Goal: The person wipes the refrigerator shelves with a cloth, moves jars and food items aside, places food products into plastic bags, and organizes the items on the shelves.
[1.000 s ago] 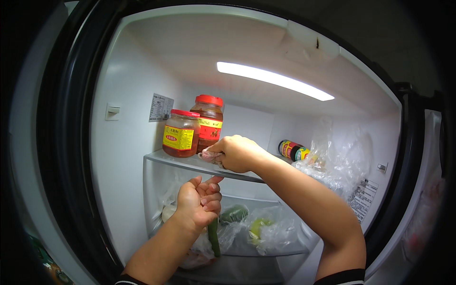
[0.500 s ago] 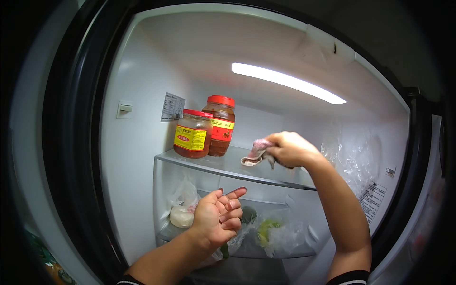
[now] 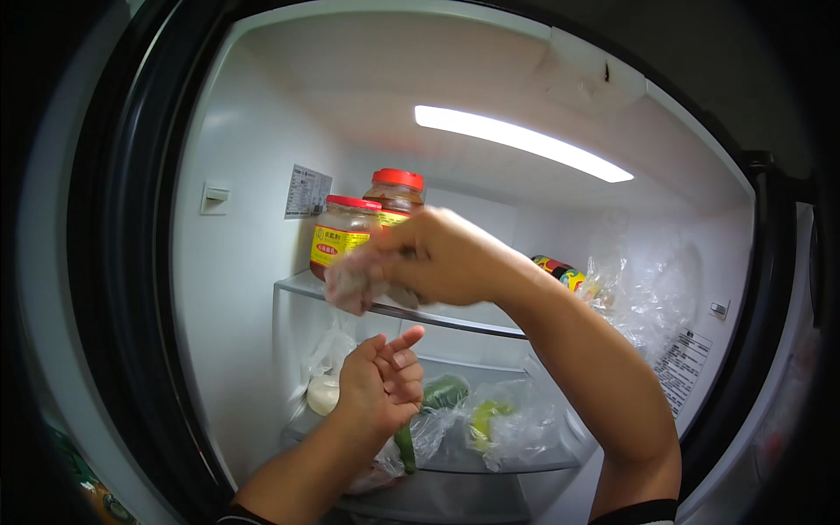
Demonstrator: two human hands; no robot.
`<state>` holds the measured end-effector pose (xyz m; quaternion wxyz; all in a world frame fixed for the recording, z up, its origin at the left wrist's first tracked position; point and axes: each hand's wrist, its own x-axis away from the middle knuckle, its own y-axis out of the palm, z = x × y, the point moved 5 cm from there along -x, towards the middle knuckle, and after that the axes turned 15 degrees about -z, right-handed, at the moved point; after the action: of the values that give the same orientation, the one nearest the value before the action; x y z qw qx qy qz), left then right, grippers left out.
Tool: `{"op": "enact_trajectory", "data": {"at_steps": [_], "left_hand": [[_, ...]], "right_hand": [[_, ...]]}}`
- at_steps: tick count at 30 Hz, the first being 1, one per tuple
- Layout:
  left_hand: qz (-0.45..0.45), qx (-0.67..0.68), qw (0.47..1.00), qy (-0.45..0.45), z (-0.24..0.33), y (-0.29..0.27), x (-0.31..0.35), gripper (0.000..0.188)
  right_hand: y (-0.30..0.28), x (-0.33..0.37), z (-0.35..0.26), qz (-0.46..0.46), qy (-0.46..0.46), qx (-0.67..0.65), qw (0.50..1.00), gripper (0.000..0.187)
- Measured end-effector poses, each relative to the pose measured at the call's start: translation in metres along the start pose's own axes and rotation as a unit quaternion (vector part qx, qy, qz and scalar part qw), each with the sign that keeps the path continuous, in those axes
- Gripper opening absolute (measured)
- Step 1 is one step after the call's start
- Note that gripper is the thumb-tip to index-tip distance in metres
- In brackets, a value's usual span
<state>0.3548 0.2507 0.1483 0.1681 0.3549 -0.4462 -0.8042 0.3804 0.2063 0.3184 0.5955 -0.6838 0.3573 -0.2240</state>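
Observation:
My right hand (image 3: 451,258) is closed on a crumpled greyish-pink cloth (image 3: 352,282), blurred by motion. The cloth hangs at the front edge of the upper glass shelf (image 3: 464,325), overlapping the lower part of a red-lidded jar (image 3: 331,243) with a yellow label. Behind that jar stands a taller red-lidded jar (image 3: 395,191), partly hidden by my right hand. Lower down, in front of the second shelf, my left hand (image 3: 381,385) is held palm up. Its index finger points out, the others curl loosely, and nothing is in it.
On the lower shelf lie a bagged white round item (image 3: 323,395), a dark green vegetable (image 3: 444,393) and a yellow-green item (image 3: 486,422) in clear plastic. Crinkled clear plastic (image 3: 643,293) and a colourful package (image 3: 560,269) are at the upper right. A lit lamp (image 3: 525,143) crosses the ceiling.
My right hand has swept left with the cloth, from mid-shelf to in front of the jars. The colourful package at the right now shows. My left hand has shifted slightly left and up.

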Motion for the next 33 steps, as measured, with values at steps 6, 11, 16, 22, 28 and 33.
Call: {"op": "enact_trajectory", "data": {"at_steps": [6, 11, 16, 22, 28, 33], "left_hand": [[0.043, -0.005, 0.999, 0.006, -0.014, 0.006, -0.011, 0.03], [-0.009, 0.044, 0.999, -0.011, -0.004, -0.006, -0.009, 0.035], [-0.004, 0.03, 1.0, -0.006, 0.0, -0.014, -0.008, 0.036], [0.042, 0.018, 0.999, -0.016, -0.015, -0.011, -0.017, 0.034], [0.047, 0.017, 0.998, -0.026, -0.012, -0.012, -0.014, 0.033], [0.06, -0.002, 0.998, -0.016, -0.006, -0.023, -0.006, 0.033]], "right_hand": [[0.03, -0.042, 0.016, 0.041, 0.031, 0.139, 0.989, 0.025], [-0.003, -0.001, 0.035, -0.079, 0.136, 0.112, 0.981, 0.027], [-0.046, 0.023, 0.046, -0.104, 0.249, 0.181, 0.946, 0.029], [0.004, -0.021, 0.091, 0.018, 0.166, 0.169, 0.971, 0.026], [-0.015, 0.011, 0.078, -0.106, 0.279, 0.191, 0.935, 0.031], [-0.073, 0.082, 0.112, -0.026, 0.41, 0.061, 0.91, 0.028]]}}
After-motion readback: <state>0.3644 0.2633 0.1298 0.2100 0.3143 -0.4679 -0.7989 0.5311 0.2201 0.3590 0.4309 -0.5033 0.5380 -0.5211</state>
